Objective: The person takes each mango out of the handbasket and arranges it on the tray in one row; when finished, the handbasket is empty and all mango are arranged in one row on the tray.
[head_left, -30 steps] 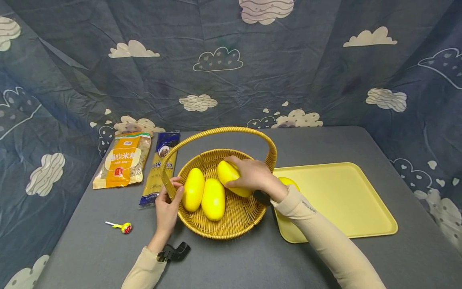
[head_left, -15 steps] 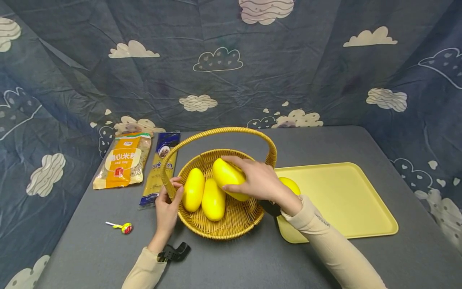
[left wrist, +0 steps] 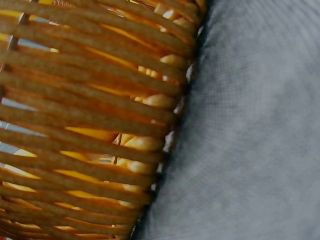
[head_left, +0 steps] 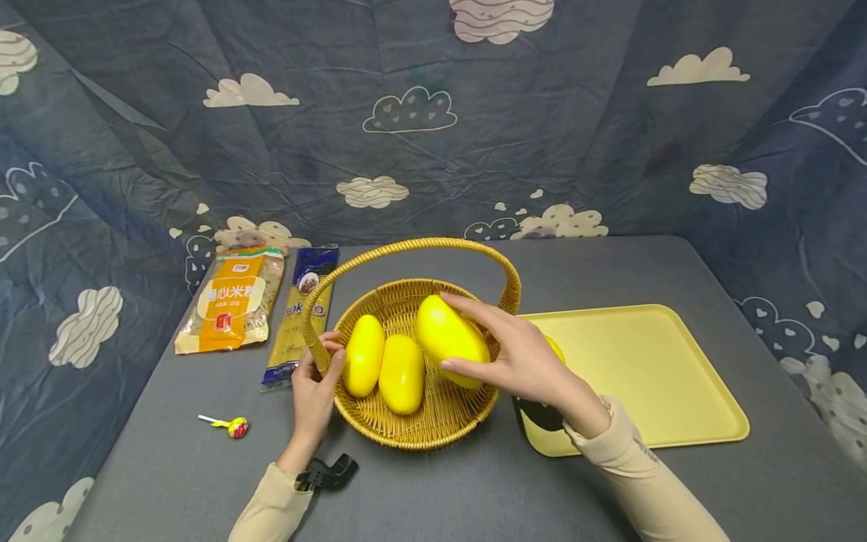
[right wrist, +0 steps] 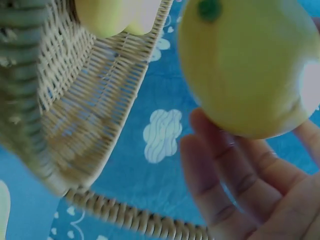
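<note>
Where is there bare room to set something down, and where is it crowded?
Bare: the right half of the yellow tray, beyond the right hand; the grey table in front of the basket, midway between the sleeves. Crowded: the basket's left half, with two yellow fruits side by side; the space between basket and blue-gold packet, where the left hand sits.

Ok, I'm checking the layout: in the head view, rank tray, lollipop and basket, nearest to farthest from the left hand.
1. Basket: left hand holds its left side.
2. Lollipop: left of that hand.
3. Tray: far right, past the basket.
</note>
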Tool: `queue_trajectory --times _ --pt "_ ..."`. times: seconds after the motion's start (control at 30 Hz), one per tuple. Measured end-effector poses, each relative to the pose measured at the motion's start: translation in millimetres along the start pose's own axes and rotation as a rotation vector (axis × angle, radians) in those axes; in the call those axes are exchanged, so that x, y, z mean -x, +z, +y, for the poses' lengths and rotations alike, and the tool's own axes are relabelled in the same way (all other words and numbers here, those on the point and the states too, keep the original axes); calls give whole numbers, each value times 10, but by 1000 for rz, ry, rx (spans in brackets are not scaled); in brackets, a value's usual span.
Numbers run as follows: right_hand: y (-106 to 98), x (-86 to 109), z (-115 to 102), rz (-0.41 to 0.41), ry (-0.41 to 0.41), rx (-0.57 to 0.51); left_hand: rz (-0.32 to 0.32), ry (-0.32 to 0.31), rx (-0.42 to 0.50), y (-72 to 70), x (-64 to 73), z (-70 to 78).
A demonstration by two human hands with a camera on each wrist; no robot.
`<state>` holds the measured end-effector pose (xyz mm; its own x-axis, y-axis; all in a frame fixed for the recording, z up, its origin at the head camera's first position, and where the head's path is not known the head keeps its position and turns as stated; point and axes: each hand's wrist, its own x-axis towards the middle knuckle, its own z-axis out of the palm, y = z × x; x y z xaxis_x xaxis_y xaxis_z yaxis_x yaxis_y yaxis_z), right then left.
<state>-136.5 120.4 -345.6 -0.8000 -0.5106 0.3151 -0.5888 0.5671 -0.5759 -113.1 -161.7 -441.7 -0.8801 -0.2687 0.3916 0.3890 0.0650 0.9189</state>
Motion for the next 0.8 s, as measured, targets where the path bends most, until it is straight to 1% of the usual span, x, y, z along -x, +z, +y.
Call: queue_trajectory --times 0.13,0.23,0.37,0.5,0.63,0.8 --pt "-45 122 37 65 -21 -63 5 1 3 -26 -18 -117" --pt "-78 218 94 118 -40 -85 7 5 8 -44 -25 -193" --pt "-141 344 194 201 -51 -79 0 17 28 -51 -17 -219" --pt "-219 473 327 289 -55 -78 -4 14 34 -57 -14 -235" --pt "-289 592 484 388 -45 -46 -1 13 27 -62 -14 -244" --pt "-364 711 695 497 24 11 -2 6 28 -68 -13 -255"
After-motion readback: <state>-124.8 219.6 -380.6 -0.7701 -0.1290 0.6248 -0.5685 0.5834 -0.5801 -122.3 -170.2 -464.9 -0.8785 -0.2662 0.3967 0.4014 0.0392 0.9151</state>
